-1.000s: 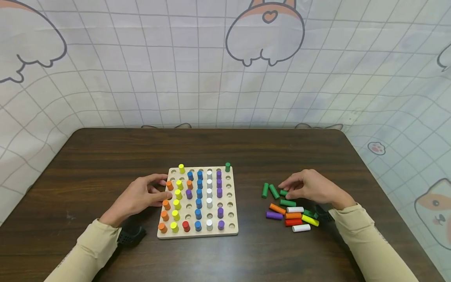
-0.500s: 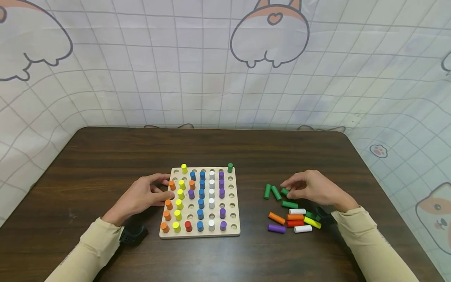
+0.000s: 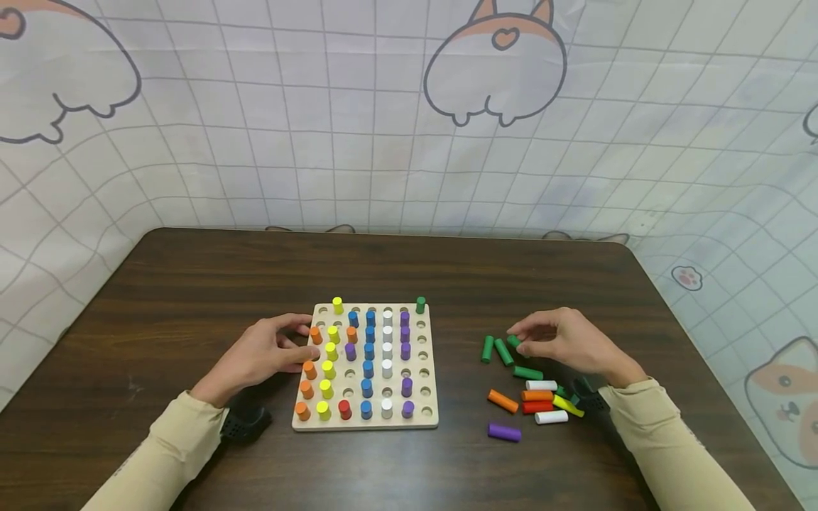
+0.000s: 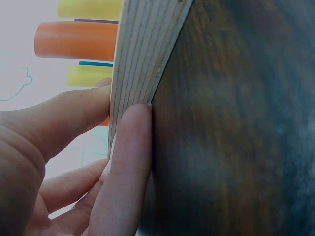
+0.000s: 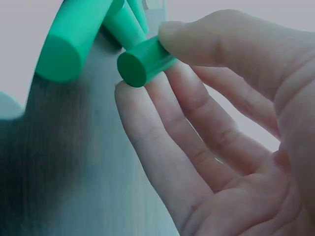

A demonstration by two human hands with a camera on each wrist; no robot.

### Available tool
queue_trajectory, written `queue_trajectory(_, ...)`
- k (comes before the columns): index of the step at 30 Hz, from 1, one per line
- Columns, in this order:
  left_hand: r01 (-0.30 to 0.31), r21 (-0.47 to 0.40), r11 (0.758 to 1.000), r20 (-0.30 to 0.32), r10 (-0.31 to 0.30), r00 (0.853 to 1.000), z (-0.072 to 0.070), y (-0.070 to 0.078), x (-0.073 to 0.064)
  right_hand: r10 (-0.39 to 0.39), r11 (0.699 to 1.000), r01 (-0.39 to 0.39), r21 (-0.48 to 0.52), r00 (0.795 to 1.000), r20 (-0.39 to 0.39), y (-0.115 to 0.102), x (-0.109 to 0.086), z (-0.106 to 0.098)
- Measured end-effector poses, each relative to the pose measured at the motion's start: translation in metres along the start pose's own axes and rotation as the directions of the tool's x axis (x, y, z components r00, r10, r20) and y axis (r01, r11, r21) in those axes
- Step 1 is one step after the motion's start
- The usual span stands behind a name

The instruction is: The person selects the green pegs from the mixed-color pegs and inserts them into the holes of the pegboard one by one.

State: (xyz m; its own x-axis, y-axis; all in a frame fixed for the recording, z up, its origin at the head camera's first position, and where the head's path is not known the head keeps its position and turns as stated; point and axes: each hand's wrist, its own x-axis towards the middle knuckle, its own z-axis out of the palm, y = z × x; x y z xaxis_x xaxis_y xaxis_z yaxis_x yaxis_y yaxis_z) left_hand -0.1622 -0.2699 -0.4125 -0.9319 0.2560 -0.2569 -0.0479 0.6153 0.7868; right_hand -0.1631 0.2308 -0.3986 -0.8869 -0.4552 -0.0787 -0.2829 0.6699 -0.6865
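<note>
A square wooden pegboard (image 3: pixel 396 420) lies left of centre in the head view, with coloured pegs standing in rows and a mostly bare right column. My left hand (image 3: pixel 268 348) grips its left edge. In the left wrist view the thumb (image 4: pixel 74 115) lies on the pegged face and a finger (image 4: pixel 129 162) presses the layered side. Over the loose pegs on the right, my right hand (image 3: pixel 571 344) pinches a green peg (image 5: pixel 142 63) between thumb and fingertips. Other green pegs (image 5: pixel 61 54) lie just beyond it in the right wrist view.
Beside the right hand lie loose pegs: green (image 3: pixel 527 373), white (image 3: pixel 552 418), orange (image 3: pixel 503 401), red (image 3: pixel 537 407) and yellow (image 3: pixel 567 406). A purple peg (image 3: pixel 504 432) lies apart, nearer the front. The brown table (image 3: pixel 383 270) meets a patterned cloth (image 3: pixel 383 142) at the back.
The loose purple peg has rolled toward the front, away from the pile. The green peg in my right hand has tilted up slightly. The left hand keeps its grip; the head view shifts slightly.
</note>
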Motion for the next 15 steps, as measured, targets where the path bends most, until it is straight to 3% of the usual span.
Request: queue_trajectory(15,0.002,-0.012,1.000,-0.001,-0.002,1.000,0.000,-0.001,0.000,0.045,0.997,-0.037,0.063,0.990,-0.133,-0.017,0.016,0.004)
